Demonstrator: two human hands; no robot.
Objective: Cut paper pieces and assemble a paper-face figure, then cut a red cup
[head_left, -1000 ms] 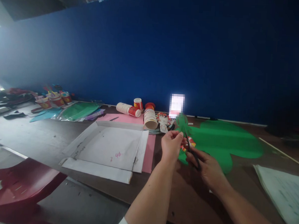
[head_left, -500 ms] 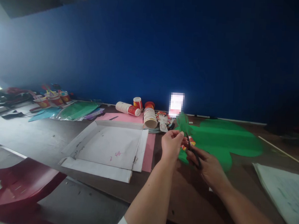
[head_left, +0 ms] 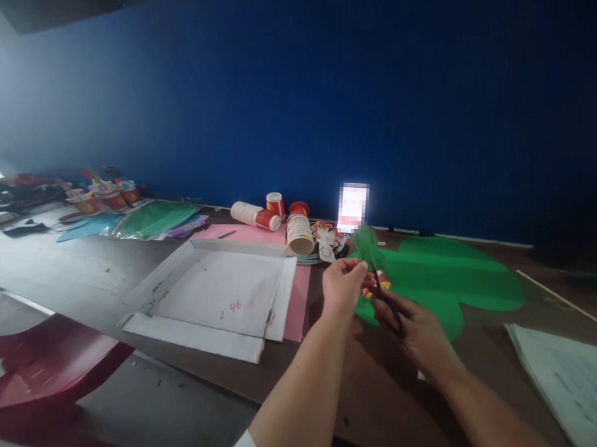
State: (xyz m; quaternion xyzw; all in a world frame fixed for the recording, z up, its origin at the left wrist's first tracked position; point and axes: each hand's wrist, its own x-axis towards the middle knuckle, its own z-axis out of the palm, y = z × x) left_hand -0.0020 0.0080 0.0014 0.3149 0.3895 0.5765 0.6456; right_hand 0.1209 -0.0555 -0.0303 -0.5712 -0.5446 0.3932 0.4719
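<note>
In the head view, two bare hands work close together above a dark brown, smooth table [head_left: 368,414]. The left hand [head_left: 344,286] pinches one bunch of thin, see-through green strands [head_left: 367,244] between thumb and fingers, at the bunch's lower end. The right hand [head_left: 416,326] is closed around the handles of one pair of slim black scissors [head_left: 394,314]; their blades reach up to the strands, but whether they are parted cannot be told. Behind the hands lies one flat, matte green sheet with rounded lobes [head_left: 451,271]. A red-and-yellow printed piece [head_left: 383,279] shows between the hands, mostly hidden.

To the left sits one shallow white cardboard tray [head_left: 214,296] with creased sides, partly over pink paper [head_left: 298,310]. Beyond it are two stacks of paper cups [head_left: 300,235] on their sides and one standing red-and-white paper cup [head_left: 275,205]. Farther left stand three filled red-and-yellow cups [head_left: 110,198]. One thin, pale stick [head_left: 564,302] lies at the right.
</note>
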